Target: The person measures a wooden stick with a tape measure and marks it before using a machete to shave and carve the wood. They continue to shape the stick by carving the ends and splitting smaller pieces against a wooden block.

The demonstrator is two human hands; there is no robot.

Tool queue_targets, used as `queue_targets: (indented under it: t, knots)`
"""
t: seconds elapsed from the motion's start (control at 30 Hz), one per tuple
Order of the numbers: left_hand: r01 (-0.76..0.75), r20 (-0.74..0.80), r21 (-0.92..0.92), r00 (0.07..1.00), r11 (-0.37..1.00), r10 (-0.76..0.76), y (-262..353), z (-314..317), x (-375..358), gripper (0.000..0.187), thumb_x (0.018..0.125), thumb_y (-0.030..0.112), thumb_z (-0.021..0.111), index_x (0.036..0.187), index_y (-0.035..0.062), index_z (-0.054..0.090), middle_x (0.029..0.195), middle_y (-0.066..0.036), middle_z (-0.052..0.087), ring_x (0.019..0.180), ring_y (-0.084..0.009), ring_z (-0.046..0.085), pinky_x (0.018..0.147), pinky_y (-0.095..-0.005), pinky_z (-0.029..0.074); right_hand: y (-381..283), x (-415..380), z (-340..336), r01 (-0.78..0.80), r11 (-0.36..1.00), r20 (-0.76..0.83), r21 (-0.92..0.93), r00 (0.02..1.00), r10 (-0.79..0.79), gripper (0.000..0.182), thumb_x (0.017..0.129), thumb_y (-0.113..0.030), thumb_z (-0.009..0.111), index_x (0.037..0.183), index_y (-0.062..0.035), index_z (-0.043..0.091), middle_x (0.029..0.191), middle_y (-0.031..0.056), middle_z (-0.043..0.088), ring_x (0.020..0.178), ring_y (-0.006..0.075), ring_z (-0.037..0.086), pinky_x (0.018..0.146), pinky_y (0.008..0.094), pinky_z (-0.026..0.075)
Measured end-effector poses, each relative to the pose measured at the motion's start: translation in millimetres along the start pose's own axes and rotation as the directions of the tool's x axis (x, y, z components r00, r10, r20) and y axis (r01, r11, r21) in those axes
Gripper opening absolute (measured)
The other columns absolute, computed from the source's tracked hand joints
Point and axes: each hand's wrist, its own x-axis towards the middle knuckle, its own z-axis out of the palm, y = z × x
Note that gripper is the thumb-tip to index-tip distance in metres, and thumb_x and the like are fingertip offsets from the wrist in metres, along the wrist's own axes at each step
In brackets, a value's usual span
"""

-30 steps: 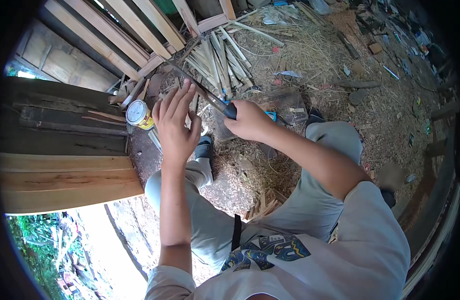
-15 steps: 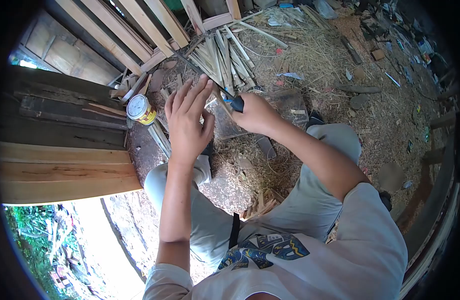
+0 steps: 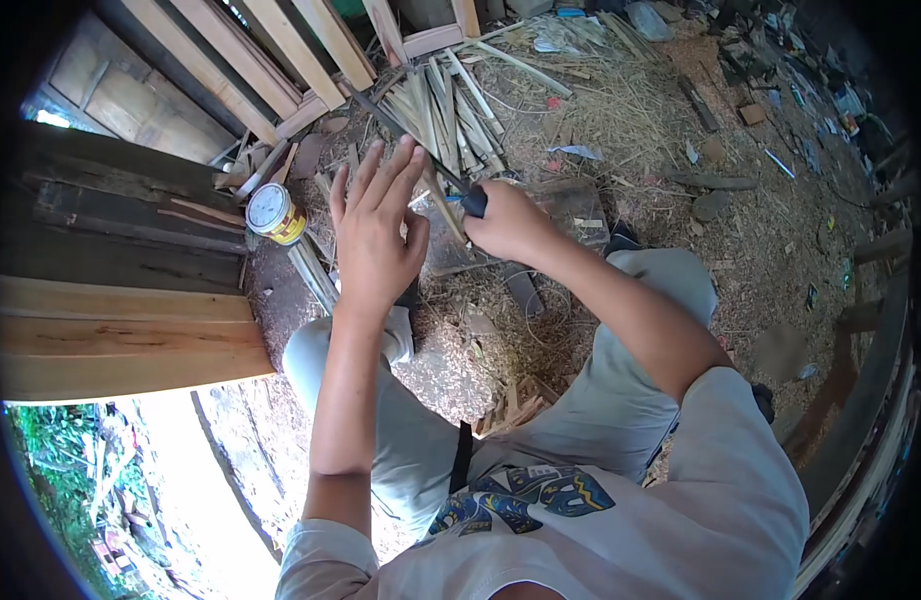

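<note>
My right hand is closed round the black handle of a long knife. Its narrow dark blade points away to the upper left. A thin pale wooden strip slants down from below the blade to the fingers of this hand. My left hand is open, fingers stretched out and palm down, with its fingertips right at the blade. A worn wooden board lies on the ground beneath my hands.
Split sticks lie heaped ahead, beside leaning planks. A yellow tub with a white lid stands at left. Shavings cover the ground between my legs. A plank bench borders the left.
The view has shifted slightly. My left hand stays open by the blade, and my right hand keeps its grip on the knife handle.
</note>
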Motion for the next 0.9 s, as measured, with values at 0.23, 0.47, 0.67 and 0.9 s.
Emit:
queue_targets:
  t: [0.23,0.47,0.67,0.9]
  knots:
    - [0.04,0.062,0.038,0.997,0.998,-0.042,2,-7,1,0.077,0.078,0.004,0.061,0.153,0.0195,0.054,0.159,-0.003,0.051,0.152,-0.0346,0.039,0.125,-0.0583,0.021,-22,0,-24,-0.398,0.749,0.399,0.53,0.896,0.193,0.019,0.09,-0.012,0.065,0.076,-0.0009,0.057,0.056,0.0047,0.056,0.041,0.0165,0.053,0.041,0.0357,0.043]
    - [0.014,0.041,0.015,0.999,1.0,-0.014,11,-4,-1,0.078,0.078,0.004,0.06,0.154,0.0214,0.054,0.16,-0.002,0.05,0.157,-0.0349,0.029,0.127,-0.0608,0.009,-15,-2,-4,-0.099,0.994,-0.01,-0.045,0.995,0.098,0.021,0.086,-0.02,0.069,0.089,0.0016,0.066,0.075,0.0177,0.07,0.076,0.0363,0.072,0.072,0.0475,0.055]
    - [0.026,0.061,0.053,0.998,0.998,-0.029,6,-9,-5,0.078,0.078,0.008,0.065,0.154,0.0209,0.053,0.161,0.0,0.049,0.158,-0.0339,0.028,0.126,-0.0648,0.006,-19,7,-21,-0.34,0.918,0.384,0.206,0.891,0.243,0.015,0.084,-0.013,0.067,0.082,0.0009,0.061,0.063,0.0147,0.064,0.054,0.0292,0.066,0.053,0.0425,0.053]
    - [0.035,0.06,0.034,0.998,0.999,-0.037,9,-7,-6,0.078,0.078,0.007,0.065,0.154,0.0209,0.053,0.161,0.001,0.049,0.158,-0.0336,0.027,0.126,-0.0653,0.006,-29,12,-41,-0.038,0.924,-0.02,0.38,0.999,0.049,0.017,0.085,-0.016,0.067,0.085,-0.0004,0.062,0.064,0.0092,0.063,0.06,0.0242,0.066,0.06,0.0414,0.052]
